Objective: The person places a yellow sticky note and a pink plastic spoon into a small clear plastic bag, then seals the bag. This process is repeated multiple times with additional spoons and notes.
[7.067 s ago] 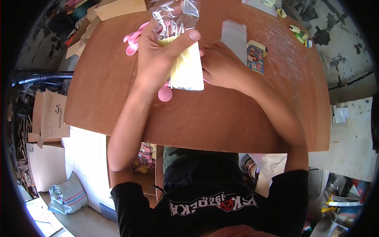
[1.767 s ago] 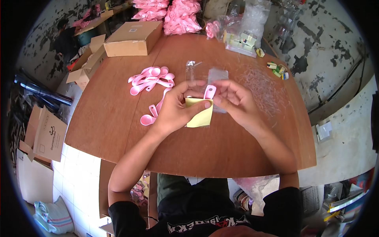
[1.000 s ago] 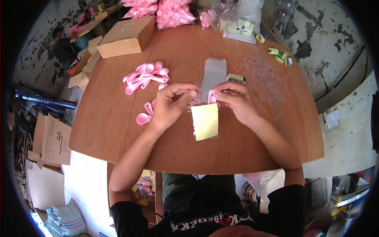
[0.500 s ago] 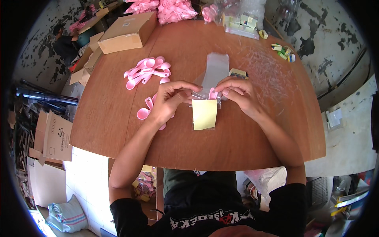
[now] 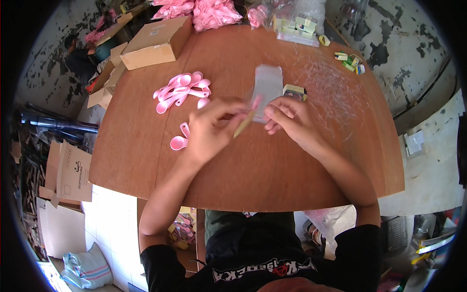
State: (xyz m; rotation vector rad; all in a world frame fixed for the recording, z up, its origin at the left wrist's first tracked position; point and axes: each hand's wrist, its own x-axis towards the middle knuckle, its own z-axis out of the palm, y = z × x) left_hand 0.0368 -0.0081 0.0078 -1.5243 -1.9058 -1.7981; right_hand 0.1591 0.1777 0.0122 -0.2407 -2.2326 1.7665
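Observation:
My left hand is closed on a small clear packet with a yellow card in it, tilted nearly edge-on and blurred by motion. The pink handle end of a spoon shows at its top. Just right of the packet, my right hand has its fingers curled in toward the thumb; anything between them is too small to make out. Beyond both hands lies a stack of clear plastic bags. Left of my left hand are loose pink measuring spoons, partly hidden by the hand, with a heap of pink spoons farther back.
A small box sits beside the bags. Thin clear strips are scattered on the right of the wooden table. A cardboard box and bagged pink items stand at the back. Another person is at far left.
The packet has turned from flat, card facing up, to edge-on in my left hand. My right hand has come off it and curled its fingers slightly to the right.

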